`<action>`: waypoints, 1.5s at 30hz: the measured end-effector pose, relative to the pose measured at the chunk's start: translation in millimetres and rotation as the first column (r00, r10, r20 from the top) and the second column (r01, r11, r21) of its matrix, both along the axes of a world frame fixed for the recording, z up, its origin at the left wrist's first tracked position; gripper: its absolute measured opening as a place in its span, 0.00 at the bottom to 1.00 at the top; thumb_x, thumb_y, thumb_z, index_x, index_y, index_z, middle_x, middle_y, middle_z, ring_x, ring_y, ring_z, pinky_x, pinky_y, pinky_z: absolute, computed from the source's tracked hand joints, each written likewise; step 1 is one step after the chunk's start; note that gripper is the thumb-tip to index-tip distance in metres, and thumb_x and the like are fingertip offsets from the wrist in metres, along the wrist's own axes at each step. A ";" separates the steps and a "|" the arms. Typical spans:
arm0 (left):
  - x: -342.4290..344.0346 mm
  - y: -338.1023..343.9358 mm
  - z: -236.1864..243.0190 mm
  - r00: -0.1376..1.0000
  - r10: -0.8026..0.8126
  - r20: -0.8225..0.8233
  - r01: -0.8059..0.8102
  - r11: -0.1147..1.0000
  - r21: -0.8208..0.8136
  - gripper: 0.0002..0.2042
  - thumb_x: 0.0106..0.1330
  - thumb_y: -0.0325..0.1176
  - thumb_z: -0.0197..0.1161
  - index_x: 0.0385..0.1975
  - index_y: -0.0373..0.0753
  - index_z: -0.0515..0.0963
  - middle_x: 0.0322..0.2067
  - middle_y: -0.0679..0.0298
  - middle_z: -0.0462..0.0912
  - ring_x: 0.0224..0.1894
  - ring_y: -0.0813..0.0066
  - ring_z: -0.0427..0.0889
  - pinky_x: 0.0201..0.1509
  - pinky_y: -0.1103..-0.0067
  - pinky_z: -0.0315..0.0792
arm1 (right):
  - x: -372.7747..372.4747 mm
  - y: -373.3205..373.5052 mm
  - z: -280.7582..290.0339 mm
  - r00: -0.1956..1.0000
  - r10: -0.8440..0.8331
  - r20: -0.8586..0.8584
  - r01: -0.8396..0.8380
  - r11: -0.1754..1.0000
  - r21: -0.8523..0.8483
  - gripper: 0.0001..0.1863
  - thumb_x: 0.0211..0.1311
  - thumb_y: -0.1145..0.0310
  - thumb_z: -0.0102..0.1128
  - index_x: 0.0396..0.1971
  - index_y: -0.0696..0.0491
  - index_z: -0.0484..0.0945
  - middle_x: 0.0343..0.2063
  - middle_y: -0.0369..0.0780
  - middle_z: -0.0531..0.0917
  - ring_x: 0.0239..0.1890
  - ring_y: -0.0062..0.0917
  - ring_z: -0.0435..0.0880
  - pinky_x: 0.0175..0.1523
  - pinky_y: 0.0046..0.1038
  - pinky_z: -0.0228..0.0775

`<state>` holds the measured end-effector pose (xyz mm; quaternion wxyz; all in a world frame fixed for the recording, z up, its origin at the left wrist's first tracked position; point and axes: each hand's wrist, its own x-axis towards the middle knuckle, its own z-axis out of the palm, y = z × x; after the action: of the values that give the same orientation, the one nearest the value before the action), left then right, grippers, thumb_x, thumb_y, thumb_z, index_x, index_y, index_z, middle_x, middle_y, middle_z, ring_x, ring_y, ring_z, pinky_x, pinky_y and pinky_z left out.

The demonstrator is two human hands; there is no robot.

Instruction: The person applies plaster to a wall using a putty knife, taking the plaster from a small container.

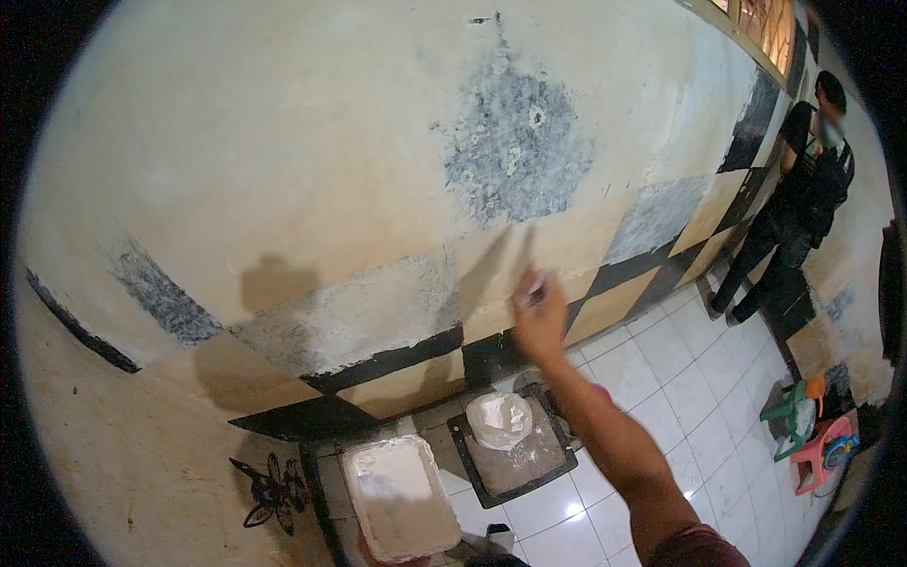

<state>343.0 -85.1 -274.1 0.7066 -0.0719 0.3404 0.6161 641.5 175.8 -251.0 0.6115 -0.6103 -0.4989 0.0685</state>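
My right hand (539, 312) is raised in front of the patchy checkered wall (312, 123), gripping a slim tool (529, 248), blurred and probably a scraper. The tool points up toward a rough grey patch (515, 142); whether it touches the wall I cannot tell. At the lower edge, my left hand (368, 550) is mostly hidden under a cream-coated tray (397, 491) and holds it. The tray contains a pale, smooth paste.
A bag of white powder (501, 419) lies on a dusty square board (515, 471) on the tiled floor (661, 397). A person in dark clothes (794, 198) stands at the right by the corner. Green (789, 416) and pink stools (812, 454) hold small items at lower right.
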 end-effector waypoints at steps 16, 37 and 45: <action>-26.7 -9.0 -7.7 0.997 -0.051 0.051 0.038 0.974 0.225 0.32 0.62 0.54 0.53 0.65 0.46 0.63 0.64 0.60 0.66 0.66 0.55 0.64 0.67 0.50 0.57 | -79.0 48.0 48.8 0.954 0.050 0.297 -0.121 0.967 0.225 0.12 0.49 0.74 0.60 0.34 0.57 0.72 0.23 0.47 0.75 0.23 0.42 0.77 0.31 0.37 0.69; -21.3 -4.0 14.1 0.998 0.057 -0.022 -0.059 0.993 -0.099 0.33 0.60 0.54 0.55 0.65 0.48 0.63 0.64 0.61 0.66 0.67 0.53 0.60 0.68 0.47 0.52 | -16.0 -7.7 40.0 0.872 0.141 0.469 -0.207 0.974 0.092 0.07 0.48 0.80 0.63 0.22 0.53 0.73 0.23 0.42 0.77 0.26 0.32 0.79 0.33 0.30 0.71; -34.5 -6.9 -9.3 0.980 -0.134 0.149 0.095 0.966 0.241 0.32 0.60 0.54 0.54 0.65 0.49 0.63 0.64 0.60 0.66 0.66 0.53 0.62 0.67 0.48 0.55 | 131.2 49.7 135.0 0.812 -0.518 0.271 0.457 0.851 0.257 0.08 0.53 0.71 0.59 0.31 0.55 0.72 0.22 0.45 0.79 0.25 0.41 0.80 0.33 0.39 0.70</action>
<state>308.5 -91.9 -283.4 0.7703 -0.0191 0.2103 0.6018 772.7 225.5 -116.0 0.5686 -0.6627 -0.4244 -0.2397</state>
